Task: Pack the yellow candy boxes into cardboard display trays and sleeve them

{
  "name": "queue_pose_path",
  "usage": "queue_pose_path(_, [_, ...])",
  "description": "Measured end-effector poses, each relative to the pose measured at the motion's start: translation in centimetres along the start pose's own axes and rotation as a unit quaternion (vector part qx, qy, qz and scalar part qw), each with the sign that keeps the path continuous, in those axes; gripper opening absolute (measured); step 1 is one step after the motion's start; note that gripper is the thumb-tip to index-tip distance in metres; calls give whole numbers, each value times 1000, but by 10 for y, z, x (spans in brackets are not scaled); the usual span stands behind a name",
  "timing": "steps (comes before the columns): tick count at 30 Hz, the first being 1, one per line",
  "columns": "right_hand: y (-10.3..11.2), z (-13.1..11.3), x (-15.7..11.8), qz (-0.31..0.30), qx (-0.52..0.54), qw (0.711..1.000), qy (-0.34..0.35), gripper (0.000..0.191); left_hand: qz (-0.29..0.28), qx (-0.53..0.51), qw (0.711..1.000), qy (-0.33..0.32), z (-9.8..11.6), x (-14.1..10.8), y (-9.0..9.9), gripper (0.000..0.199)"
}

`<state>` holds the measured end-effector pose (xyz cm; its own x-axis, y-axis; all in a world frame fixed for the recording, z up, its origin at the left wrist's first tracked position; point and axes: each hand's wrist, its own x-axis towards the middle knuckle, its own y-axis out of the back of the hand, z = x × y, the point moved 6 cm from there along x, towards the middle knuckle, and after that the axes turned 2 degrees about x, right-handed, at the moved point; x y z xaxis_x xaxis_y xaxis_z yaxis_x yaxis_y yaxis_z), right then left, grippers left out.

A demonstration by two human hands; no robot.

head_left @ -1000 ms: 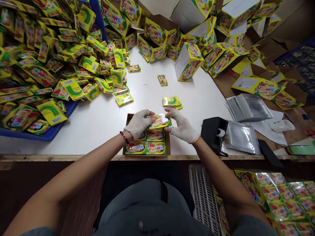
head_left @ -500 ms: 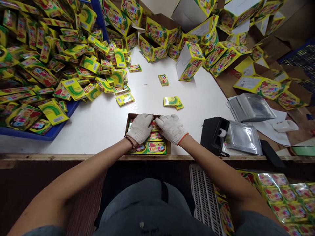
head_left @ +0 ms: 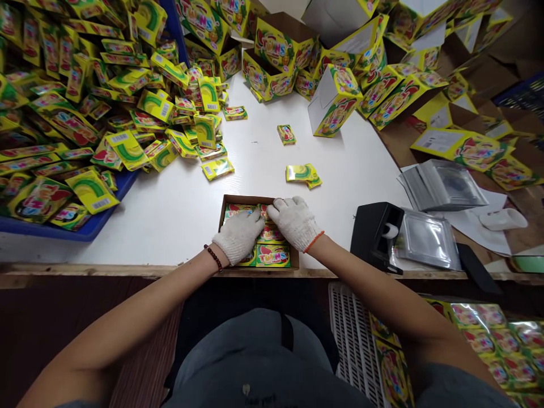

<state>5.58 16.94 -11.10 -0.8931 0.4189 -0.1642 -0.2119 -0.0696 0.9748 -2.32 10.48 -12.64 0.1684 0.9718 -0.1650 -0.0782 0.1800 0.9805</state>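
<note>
A shallow cardboard box (head_left: 240,199) stands near the table's front edge, with rows of small yellow-green TWINS packs (head_left: 272,256) lying in it. My left hand (head_left: 238,237), in a white knit glove, rests flat across the packs on the box's left side, fingers stretched toward the middle. Over the far right corner, my right hand (head_left: 294,222), gloved too, has its fingers bent down onto packs and box wall. Whatever lies under those fingertips is hidden. Beyond the box are two overlapping packs (head_left: 300,173) and one single pack (head_left: 286,134).
A blue tray (head_left: 100,221) heaped with packs fills the left side. Printed display cartons (head_left: 335,102) crowd the back and right. A black tape dispenser (head_left: 374,232), clear plastic trays (head_left: 427,238) and a white slatted crate (head_left: 355,340) are at right.
My left hand has shifted slightly down and left, uncovering packs at the box's far left. My right hand stays at the far right corner. The view has shifted a little.
</note>
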Motion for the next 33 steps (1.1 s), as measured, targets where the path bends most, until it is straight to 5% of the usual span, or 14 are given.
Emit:
queue_pose_path(7, [-8,-13,9,53,20,993,103,29,-25,-21,996,83,-4,-9,-8,30])
queue_pose_path(12, [-10,-10,17,21,-7,991,132,34,-47,-54,981,181,-6,-14,-6,29])
queue_pose_path(20, [0,-31,21,-29,-53,993,106,33,-43,5,984,172,1,-18,-10,36])
queue_pose_path(25, [-17,-49,19,-72,-89,990,84,38,-21,-20,977,209,1,-21,-13,39])
queue_pose_path(33, [-24,-31,-4,-67,-84,992,64,34,0,-44,978,204,5,-25,-20,35])
